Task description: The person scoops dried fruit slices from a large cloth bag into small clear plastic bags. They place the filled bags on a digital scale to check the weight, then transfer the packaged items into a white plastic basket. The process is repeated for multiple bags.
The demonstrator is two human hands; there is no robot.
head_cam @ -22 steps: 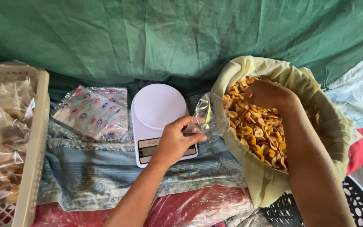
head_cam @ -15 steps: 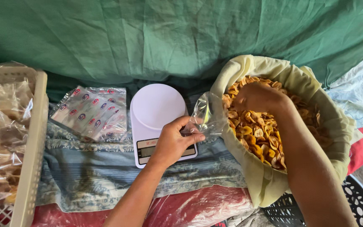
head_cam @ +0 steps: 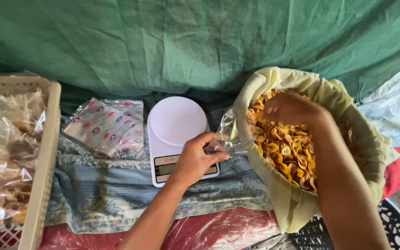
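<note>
Blurred fingers, cropped crate

The right hand (head_cam: 292,109) smears over the chips (head_cam: 285,150), grip unreadable; the crate (head_cam: 42,153) runs off left, its bagged contents indistinct.

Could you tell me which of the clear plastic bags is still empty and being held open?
The clear bag pinched by the left hand beside the sack; the basket's bags are already filled.

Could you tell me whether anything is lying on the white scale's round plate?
No, the scale has a bare plate; the left hand holds the clear bag beside it.
</note>
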